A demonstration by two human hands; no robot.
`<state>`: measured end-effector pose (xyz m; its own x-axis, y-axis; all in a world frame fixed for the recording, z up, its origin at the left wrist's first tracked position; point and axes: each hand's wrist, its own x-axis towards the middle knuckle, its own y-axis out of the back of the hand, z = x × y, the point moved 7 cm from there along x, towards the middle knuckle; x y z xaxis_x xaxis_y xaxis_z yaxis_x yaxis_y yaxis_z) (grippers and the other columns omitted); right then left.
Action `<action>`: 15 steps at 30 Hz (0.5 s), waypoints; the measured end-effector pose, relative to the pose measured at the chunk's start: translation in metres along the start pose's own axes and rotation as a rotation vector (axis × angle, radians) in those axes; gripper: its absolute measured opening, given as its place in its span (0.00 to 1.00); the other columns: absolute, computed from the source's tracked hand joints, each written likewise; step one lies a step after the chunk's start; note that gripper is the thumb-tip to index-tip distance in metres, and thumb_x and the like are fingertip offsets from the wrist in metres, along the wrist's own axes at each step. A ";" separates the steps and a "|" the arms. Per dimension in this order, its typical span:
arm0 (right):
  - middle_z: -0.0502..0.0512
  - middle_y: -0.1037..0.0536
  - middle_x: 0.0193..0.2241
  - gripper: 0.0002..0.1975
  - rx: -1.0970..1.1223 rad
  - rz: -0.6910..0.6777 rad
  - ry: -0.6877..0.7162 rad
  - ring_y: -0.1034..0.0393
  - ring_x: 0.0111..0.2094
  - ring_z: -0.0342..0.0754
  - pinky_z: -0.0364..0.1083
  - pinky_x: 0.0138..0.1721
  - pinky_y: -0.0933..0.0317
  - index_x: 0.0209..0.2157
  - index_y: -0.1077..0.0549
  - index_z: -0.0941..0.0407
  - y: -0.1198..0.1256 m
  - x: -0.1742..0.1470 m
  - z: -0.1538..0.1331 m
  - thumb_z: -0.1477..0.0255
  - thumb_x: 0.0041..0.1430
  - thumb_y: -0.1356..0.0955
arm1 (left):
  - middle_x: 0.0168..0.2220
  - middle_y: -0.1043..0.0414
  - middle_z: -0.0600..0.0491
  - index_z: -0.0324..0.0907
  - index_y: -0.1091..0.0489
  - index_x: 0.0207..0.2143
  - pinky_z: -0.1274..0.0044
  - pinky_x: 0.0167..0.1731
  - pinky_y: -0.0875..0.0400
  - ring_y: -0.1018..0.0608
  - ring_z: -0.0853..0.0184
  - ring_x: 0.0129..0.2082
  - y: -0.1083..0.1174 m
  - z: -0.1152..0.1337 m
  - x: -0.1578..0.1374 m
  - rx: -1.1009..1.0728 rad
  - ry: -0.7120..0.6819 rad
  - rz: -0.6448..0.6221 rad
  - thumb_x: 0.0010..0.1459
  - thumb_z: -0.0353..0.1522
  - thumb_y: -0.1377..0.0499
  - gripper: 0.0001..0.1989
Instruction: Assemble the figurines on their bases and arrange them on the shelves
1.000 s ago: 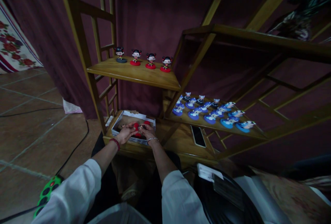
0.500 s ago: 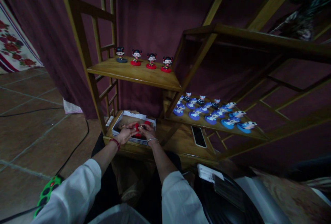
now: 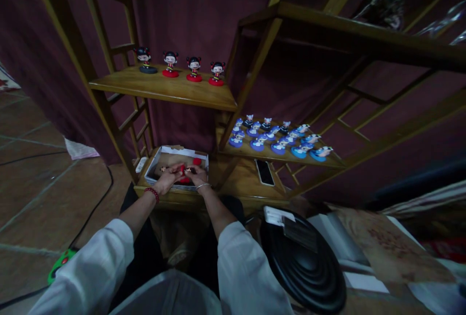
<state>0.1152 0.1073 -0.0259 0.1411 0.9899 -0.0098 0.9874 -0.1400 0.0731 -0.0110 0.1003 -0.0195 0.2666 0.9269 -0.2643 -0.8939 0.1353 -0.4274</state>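
Over a shallow white cardboard box point(image 3: 152, 171), my left hand point(image 3: 168, 179) closes its fingers on the red round part of a small figurine point(image 3: 183, 169). My right hand point(image 3: 197, 177) pinches the same figurine from the other side, near what looks like its dark-haired head. Fingers cover much of it. Inside the box, a red disc point(image 3: 197, 161) lies beyond my right hand. More red and dark pieces lie beneath my hands, too blurred to tell apart.
Several black-haired figurines point(image 3: 170, 64) stand on the upper left shelf point(image 3: 163, 91). Several blue and purple figurines point(image 3: 258, 142) crowd the right shelf. A phone point(image 3: 264, 173) lies right of the box. Nearby are a black ridged stool point(image 3: 309, 261) and a green power strip point(image 3: 60, 264).
The view has shifted, so shelves and figurines sit further left and higher in the picture. Both hands stay on the figurine above the box, with little change in grip.
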 end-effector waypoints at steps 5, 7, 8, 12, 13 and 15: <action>0.48 0.25 0.28 0.11 -0.090 0.016 0.017 0.32 0.32 0.44 0.42 0.36 0.38 0.30 0.28 0.54 0.001 -0.001 0.000 0.71 0.39 0.32 | 0.40 0.29 0.49 0.38 0.33 0.44 0.71 0.44 0.33 0.28 0.68 0.41 -0.003 0.000 -0.002 0.038 0.016 0.024 0.47 0.18 0.47 0.20; 0.48 0.25 0.27 0.10 -0.132 0.033 0.019 0.32 0.31 0.44 0.43 0.35 0.38 0.30 0.27 0.54 0.002 -0.001 -0.001 0.70 0.40 0.32 | 0.40 0.29 0.50 0.38 0.33 0.44 0.72 0.44 0.33 0.28 0.68 0.41 -0.006 0.003 -0.002 0.059 -0.003 0.039 0.47 0.18 0.47 0.20; 0.47 0.25 0.27 0.10 -0.152 0.041 0.017 0.32 0.31 0.44 0.43 0.35 0.38 0.30 0.27 0.54 0.002 -0.001 -0.001 0.70 0.40 0.32 | 0.41 0.29 0.50 0.38 0.33 0.44 0.72 0.44 0.33 0.28 0.68 0.41 -0.007 0.004 -0.003 0.069 -0.012 0.043 0.47 0.18 0.47 0.20; 0.47 0.26 0.27 0.11 -0.167 0.059 -0.008 0.32 0.30 0.44 0.43 0.34 0.38 0.30 0.27 0.54 0.003 0.002 0.001 0.69 0.40 0.32 | 0.41 0.29 0.50 0.39 0.33 0.44 0.72 0.43 0.33 0.27 0.68 0.39 -0.008 0.004 -0.001 0.102 -0.018 0.059 0.47 0.19 0.46 0.20; 0.47 0.26 0.27 0.11 -0.158 0.056 -0.011 0.32 0.31 0.44 0.43 0.34 0.38 0.31 0.27 0.54 0.003 0.003 0.002 0.69 0.40 0.32 | 0.40 0.29 0.50 0.39 0.33 0.45 0.72 0.43 0.33 0.26 0.68 0.38 -0.008 0.004 0.000 0.107 -0.020 0.063 0.47 0.19 0.46 0.21; 0.47 0.25 0.28 0.12 -0.139 0.051 -0.011 0.32 0.31 0.44 0.43 0.35 0.38 0.31 0.27 0.54 0.004 0.005 0.004 0.68 0.40 0.32 | 0.40 0.28 0.50 0.39 0.34 0.45 0.72 0.43 0.33 0.26 0.68 0.38 -0.007 0.004 0.001 0.108 -0.039 0.065 0.47 0.20 0.45 0.21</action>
<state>0.1196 0.1118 -0.0293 0.1927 0.9812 -0.0131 0.9597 -0.1857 0.2107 -0.0055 0.1020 -0.0132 0.1949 0.9474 -0.2538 -0.9430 0.1099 -0.3140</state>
